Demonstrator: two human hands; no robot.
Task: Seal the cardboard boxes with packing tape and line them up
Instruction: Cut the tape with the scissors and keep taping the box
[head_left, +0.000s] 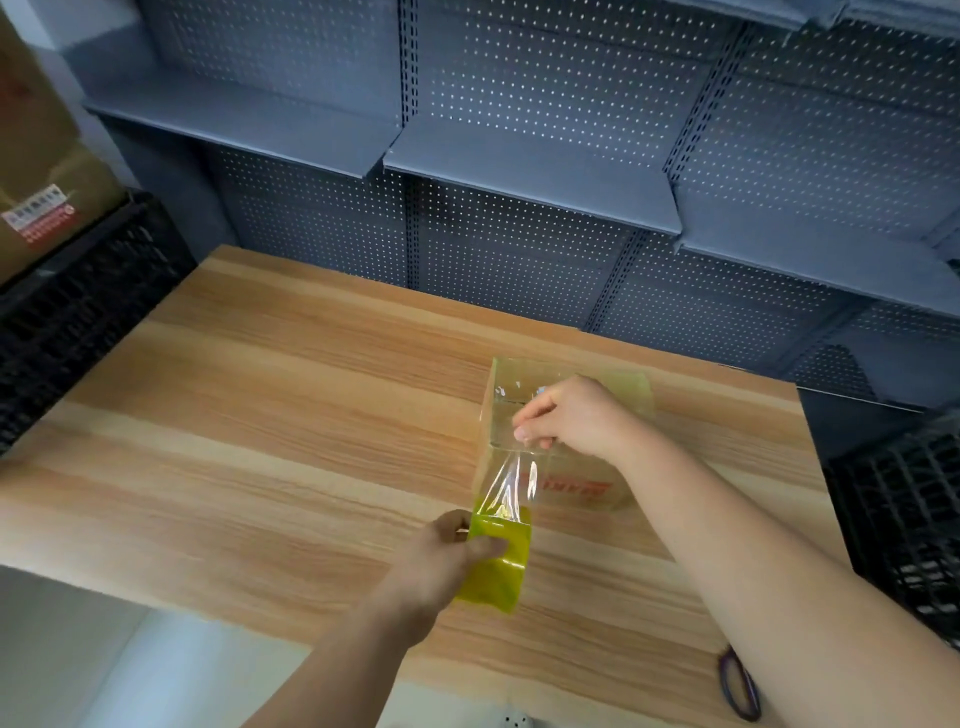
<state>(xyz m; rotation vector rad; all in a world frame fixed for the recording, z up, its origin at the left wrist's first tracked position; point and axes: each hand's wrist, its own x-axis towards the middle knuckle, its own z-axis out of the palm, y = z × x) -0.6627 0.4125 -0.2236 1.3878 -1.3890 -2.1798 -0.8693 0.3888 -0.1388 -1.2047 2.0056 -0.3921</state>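
Nearest, the tape roll (498, 564) is gripped in the left hand (441, 556), its strip (506, 483) is pinched just beyond by the right hand (576, 415) against the cardboard box (597, 491), so sealing is judged half done, with cutting and lining-up left.

Backed across the upper frame by grey-blue perforated metal shelving (519, 78) with angled shelves (524, 179). Filled through the middle and lower frame by a light wood-grain table (249, 415), flanked by a black crate (78, 306) at left and a second black crate (904, 519) at right. Down at lower left, pale grey floor (78, 660) under soft, even light.
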